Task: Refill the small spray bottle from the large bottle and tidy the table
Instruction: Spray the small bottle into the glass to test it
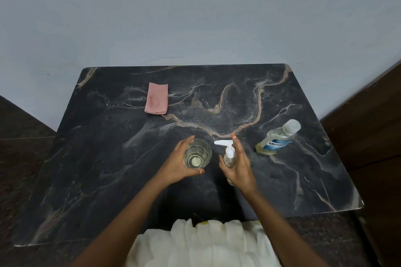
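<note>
Dark marbled tabletop (217, 97) with pale veins; on it a folded pink cloth (156, 101) far left, clear glass (198, 153), small pump bottle (229, 155) beside it, large capped bottle (278, 138) right

FREE: wide bare surface (104, 180) at lower left and lower right of frame, and along the far edge right of the pink cloth (156, 101) | OBSTACLES: glass (198, 153) and pump bottle (229, 154) close together at centre, narrow gap between; large bottle (277, 138) at right, well apart | WALL: closes off the top.
</note>
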